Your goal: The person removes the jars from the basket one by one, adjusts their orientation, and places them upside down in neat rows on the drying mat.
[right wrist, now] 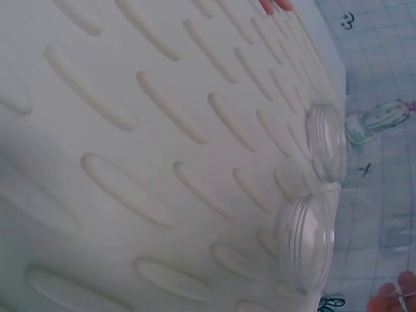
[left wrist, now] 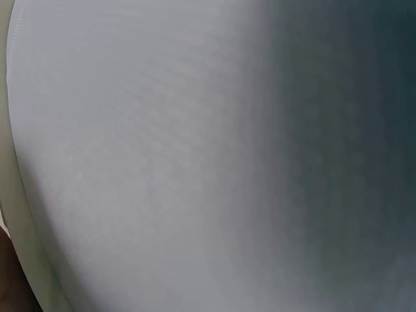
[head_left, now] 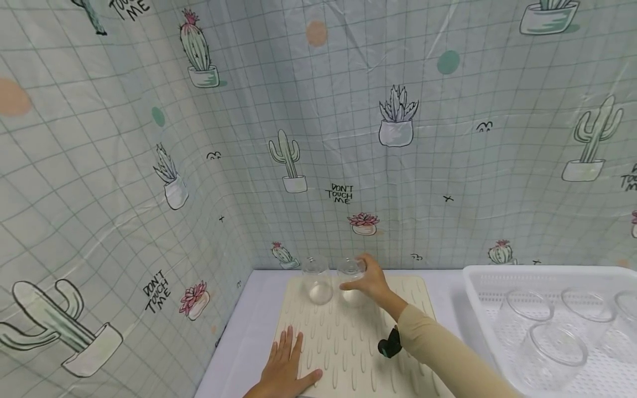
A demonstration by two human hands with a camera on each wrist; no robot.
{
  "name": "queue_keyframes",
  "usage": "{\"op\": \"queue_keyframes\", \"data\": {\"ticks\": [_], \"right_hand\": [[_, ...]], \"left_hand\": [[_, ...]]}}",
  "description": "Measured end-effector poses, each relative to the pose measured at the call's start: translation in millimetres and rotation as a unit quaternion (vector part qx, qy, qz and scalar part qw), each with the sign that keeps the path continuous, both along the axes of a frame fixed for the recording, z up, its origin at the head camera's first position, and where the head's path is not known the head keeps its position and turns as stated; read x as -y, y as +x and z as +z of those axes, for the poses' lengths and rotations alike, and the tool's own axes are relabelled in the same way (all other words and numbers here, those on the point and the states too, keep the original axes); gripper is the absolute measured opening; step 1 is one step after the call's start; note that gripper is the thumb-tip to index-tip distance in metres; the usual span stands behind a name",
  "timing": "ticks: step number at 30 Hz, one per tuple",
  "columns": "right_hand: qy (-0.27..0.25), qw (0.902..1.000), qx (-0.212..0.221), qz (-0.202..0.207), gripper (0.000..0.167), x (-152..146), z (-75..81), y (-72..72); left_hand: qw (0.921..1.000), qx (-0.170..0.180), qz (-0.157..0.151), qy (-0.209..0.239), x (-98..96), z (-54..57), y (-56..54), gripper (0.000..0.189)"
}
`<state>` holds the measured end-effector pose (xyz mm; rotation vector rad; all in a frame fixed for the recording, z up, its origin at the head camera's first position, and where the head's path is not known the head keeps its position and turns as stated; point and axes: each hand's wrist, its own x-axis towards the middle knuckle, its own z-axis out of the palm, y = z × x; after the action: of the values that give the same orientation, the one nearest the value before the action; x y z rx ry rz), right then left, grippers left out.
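Observation:
Two clear cups stand side by side at the far end of a cream mat [head_left: 348, 337] with raised oval ridges. My right hand [head_left: 368, 279] grips the right-hand cup [head_left: 352, 296], thumb and fingers around its side. Just left of it is the other clear cup [head_left: 320, 292]. In the right wrist view, the gripped cup [right wrist: 307, 244] shows its ringed base close to the mat, with fingertips [right wrist: 393, 298] at the lower right corner. Palm down, my left hand [head_left: 283, 365] rests on the mat's near left part, fingers straight. The left wrist view is mostly a blurred pale surface.
A white perforated basket [head_left: 470, 298] stands at the right with several clear cups [head_left: 552, 354] inside. White table cloth [head_left: 249, 326] borders the mat. A cactus-print curtain [head_left: 318, 166] hangs behind and along the left. A black wrist camera [head_left: 390, 344] sits under the right sleeve.

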<state>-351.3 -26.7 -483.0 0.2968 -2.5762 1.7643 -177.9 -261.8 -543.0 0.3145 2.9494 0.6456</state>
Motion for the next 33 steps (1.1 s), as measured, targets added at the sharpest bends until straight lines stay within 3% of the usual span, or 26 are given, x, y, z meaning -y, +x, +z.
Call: {"op": "queue_keyframes", "data": {"ticks": [7, 14, 20, 26, 33], "right_hand": [[-0.005, 0.9997, 0.022, 0.012, 0.096, -6.0, 9.6, 2.6], [-0.008, 0.9987, 0.050, -0.009, 0.099, -15.7, 30.7, 8.3], [-0.072, 0.9948, 0.071, 0.003, 0.093, -29.2, 47.0, 9.6], [-0.104, 0.9915, 0.071, 0.033, 0.082, -46.0, 64.8, 13.2], [-0.143, 0.9869, 0.048, 0.058, 0.069, -66.8, 84.2, 21.3]], "left_hand": [[1.0000, 0.008, -0.004, -0.003, -1.4, -0.6, -2.4, 0.099], [0.9996, 0.014, -0.011, 0.020, 0.4, -4.1, -4.7, 0.099], [0.9993, 0.001, -0.015, 0.034, 1.5, -8.2, -4.7, 0.100], [0.9994, -0.005, -0.007, 0.033, 0.9, -12.5, -4.0, 0.102], [0.9998, 0.003, -0.005, 0.021, -1.5, -2.3, -0.4, 0.098]]}}
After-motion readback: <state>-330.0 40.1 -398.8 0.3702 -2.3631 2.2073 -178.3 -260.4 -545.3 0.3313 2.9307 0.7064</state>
